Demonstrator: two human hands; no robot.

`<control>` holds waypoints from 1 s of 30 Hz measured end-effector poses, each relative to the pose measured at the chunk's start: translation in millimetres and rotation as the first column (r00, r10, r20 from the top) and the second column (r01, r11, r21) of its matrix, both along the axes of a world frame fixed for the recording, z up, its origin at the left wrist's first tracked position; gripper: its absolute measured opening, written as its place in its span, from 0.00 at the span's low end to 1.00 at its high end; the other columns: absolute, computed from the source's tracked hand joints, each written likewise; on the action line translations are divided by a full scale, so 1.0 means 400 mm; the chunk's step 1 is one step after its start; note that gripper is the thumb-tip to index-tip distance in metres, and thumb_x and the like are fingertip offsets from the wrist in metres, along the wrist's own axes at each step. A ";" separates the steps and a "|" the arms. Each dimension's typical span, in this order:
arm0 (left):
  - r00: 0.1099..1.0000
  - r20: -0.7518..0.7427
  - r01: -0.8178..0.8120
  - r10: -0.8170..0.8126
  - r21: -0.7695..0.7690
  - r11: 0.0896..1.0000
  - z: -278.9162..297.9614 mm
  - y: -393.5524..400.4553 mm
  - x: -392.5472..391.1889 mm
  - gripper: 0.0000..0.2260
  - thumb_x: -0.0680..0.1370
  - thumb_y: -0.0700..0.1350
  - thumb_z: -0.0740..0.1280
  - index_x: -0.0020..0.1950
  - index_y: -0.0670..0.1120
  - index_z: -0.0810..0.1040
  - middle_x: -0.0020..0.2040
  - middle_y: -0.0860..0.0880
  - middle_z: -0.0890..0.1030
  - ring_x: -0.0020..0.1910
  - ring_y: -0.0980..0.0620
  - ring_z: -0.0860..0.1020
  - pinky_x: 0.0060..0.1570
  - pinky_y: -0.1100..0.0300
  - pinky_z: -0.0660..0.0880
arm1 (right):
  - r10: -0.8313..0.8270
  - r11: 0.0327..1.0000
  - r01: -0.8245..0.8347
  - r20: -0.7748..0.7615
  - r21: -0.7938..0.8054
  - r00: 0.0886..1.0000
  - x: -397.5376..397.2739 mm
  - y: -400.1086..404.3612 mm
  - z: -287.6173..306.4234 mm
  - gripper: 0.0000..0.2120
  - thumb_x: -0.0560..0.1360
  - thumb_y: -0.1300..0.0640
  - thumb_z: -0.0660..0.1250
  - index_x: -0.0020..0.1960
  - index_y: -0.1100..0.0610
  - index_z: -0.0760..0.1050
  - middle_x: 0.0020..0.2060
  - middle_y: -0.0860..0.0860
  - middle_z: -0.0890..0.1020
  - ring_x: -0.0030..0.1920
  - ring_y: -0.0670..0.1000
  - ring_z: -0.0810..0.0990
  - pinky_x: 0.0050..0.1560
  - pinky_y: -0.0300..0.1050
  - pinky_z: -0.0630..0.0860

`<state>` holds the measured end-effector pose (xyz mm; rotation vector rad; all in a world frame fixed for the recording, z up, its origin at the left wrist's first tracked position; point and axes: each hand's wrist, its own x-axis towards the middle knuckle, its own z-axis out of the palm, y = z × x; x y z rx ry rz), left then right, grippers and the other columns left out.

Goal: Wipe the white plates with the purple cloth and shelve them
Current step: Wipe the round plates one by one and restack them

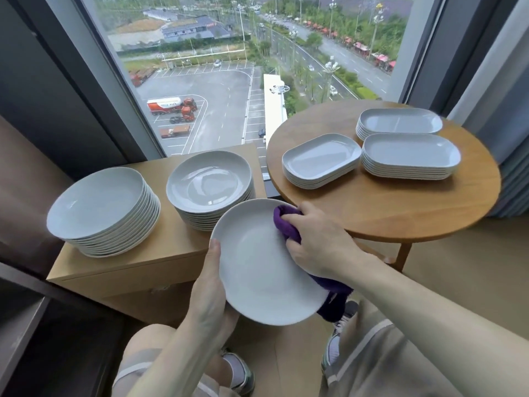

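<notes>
A round white plate (257, 267) is held tilted in front of me, above my knees. My left hand (210, 285) grips its left rim, thumb on top and fingers hidden underneath. My right hand (317, 242) clutches the purple cloth (286, 223) and presses it on the plate's right edge; the cloth's tail hangs down below the plate. Two tall stacks of round white plates (103, 210) (210, 187) stand on the low wooden cabinet (137, 265) just beyond the held plate.
A round wooden table (386, 207) to the right carries three stacks of oblong white plates (322, 160) (410, 156) (399, 121). A large window (229, 67) lies behind. A dark wall and ledge (34, 282) are at the left, a curtain (515, 167) at the right.
</notes>
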<state>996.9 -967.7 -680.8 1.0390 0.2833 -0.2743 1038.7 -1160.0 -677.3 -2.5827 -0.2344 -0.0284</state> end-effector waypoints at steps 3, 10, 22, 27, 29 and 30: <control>1.000 0.010 0.012 -0.012 0.020 1.000 0.003 -0.038 0.031 0.21 0.87 0.56 0.53 0.71 0.50 0.78 0.65 0.45 0.84 0.64 0.44 0.82 0.63 0.45 0.75 | -0.153 0.985 0.149 0.044 0.089 0.987 0.033 -0.063 0.041 0.08 0.76 0.53 0.64 0.52 0.52 0.80 0.50 0.50 0.73 0.48 0.53 0.74 0.46 0.45 0.71; 0.997 -0.034 0.069 -0.068 0.030 0.997 -0.006 -0.171 0.107 0.19 0.87 0.53 0.53 0.71 0.49 0.77 0.62 0.44 0.85 0.62 0.42 0.83 0.65 0.43 0.77 | -0.451 0.843 0.386 0.098 0.375 0.887 0.078 -0.276 0.115 0.07 0.69 0.57 0.61 0.35 0.60 0.72 0.31 0.54 0.76 0.33 0.51 0.72 0.30 0.38 0.65; 0.976 -0.211 0.066 -0.056 0.043 0.997 -0.082 -0.438 0.211 0.16 0.87 0.55 0.54 0.65 0.50 0.78 0.58 0.45 0.86 0.57 0.44 0.84 0.49 0.50 0.82 | -0.672 0.493 0.581 -0.141 0.648 0.727 0.088 -0.461 0.021 0.13 0.73 0.57 0.73 0.35 0.57 0.71 0.30 0.49 0.75 0.33 0.51 0.72 0.38 0.47 0.71; 0.967 -0.255 0.039 0.011 0.188 0.981 -0.094 -0.483 0.220 0.15 0.87 0.54 0.56 0.64 0.48 0.76 0.56 0.46 0.84 0.52 0.45 0.83 0.49 0.50 0.82 | -0.660 0.523 0.612 -0.172 0.593 0.731 0.087 -0.479 -0.007 0.10 0.72 0.57 0.77 0.41 0.59 0.76 0.33 0.49 0.78 0.35 0.50 0.75 0.39 0.46 0.73; 0.980 -0.198 0.055 0.026 0.392 0.918 -0.096 -0.479 0.225 0.14 0.87 0.53 0.54 0.64 0.49 0.74 0.55 0.48 0.82 0.49 0.48 0.81 0.34 0.56 0.81 | -0.686 0.510 0.649 -0.187 0.564 0.703 0.088 -0.490 -0.018 0.09 0.71 0.57 0.75 0.42 0.60 0.77 0.33 0.49 0.79 0.35 0.51 0.75 0.39 0.46 0.73; 0.989 -0.147 0.064 0.011 0.495 0.867 -0.098 -0.472 0.227 0.13 0.87 0.52 0.53 0.64 0.48 0.73 0.55 0.47 0.80 0.47 0.49 0.80 0.28 0.58 0.78 | -0.701 0.496 0.671 -0.202 0.552 0.684 0.089 -0.497 -0.025 0.09 0.71 0.57 0.75 0.42 0.60 0.77 0.33 0.50 0.79 0.36 0.52 0.76 0.40 0.47 0.74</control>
